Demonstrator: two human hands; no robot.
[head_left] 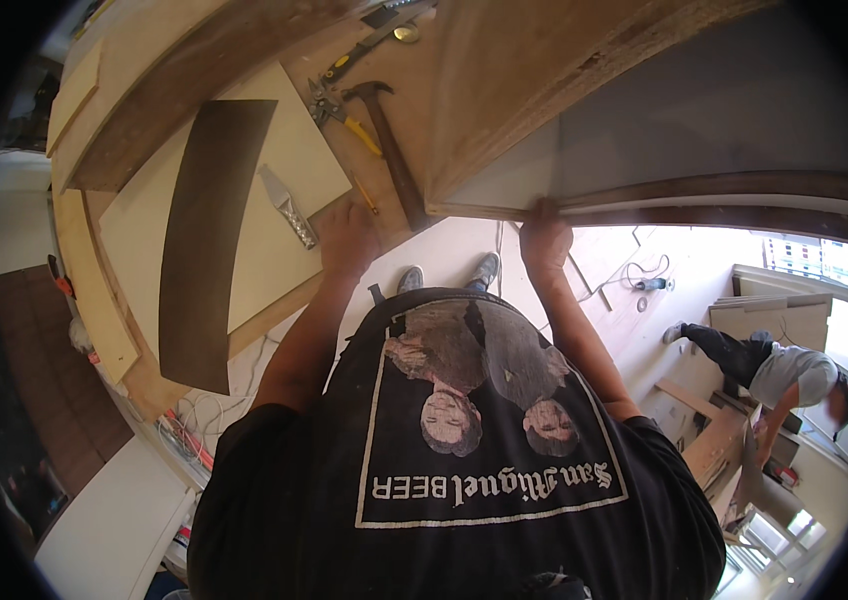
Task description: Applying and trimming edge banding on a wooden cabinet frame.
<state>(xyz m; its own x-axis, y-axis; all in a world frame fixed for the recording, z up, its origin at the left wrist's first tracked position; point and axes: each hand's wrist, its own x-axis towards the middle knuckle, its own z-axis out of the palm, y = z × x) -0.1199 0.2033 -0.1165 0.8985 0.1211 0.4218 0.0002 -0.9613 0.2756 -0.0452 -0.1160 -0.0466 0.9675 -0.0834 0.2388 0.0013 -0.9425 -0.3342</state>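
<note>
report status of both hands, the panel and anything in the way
Left hand at bench edge; right hand at near edge of panel; hammer close to panel's corner.

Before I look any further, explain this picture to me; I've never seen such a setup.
There is no machine, just a person's bare hands. A wide camera on the head looks down past the black shirt, bending straight edges. Ahead is a wooden work surface with a hammer, a yellow-handled tool and a pale board; on that lie a dark strip and a scraper. The left hand is at the surface's edge; the right hand touches a grey panel's wooden edge. Whether either grips is unclear.
</note>
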